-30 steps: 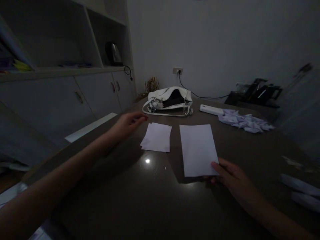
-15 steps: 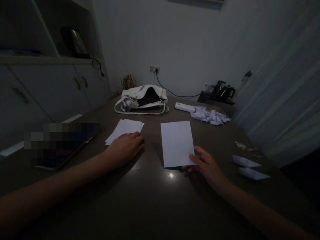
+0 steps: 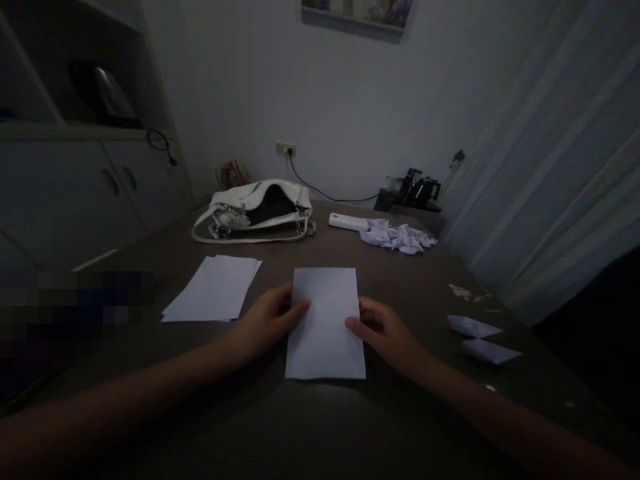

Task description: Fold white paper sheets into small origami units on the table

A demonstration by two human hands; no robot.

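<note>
A white sheet of paper (image 3: 326, 340) is held upright in portrait between both hands, over the dark table (image 3: 240, 427). My left hand (image 3: 270, 317) grips its left edge, thumb on the face and fingers behind. On the right edge, my right hand (image 3: 385, 330) pinches the sheet the same way. Beside my left hand lies a small stack of white paper (image 3: 213, 290), slightly fanned. Two folded paper pieces (image 3: 474, 327) rest on the table to the right of my right hand.
A white handbag (image 3: 255, 207) stands open at the back. Right of it are a white oblong object (image 3: 347, 222) and a heap of folded papers (image 3: 400, 237). Small scraps (image 3: 467, 292) lie near the right edge. A blurred-out area covers the left side.
My left hand has left the paper stack and taken hold of the sheet's left edge. The sheet, in my right hand, has come closer and straightened. The view has shifted right.
</note>
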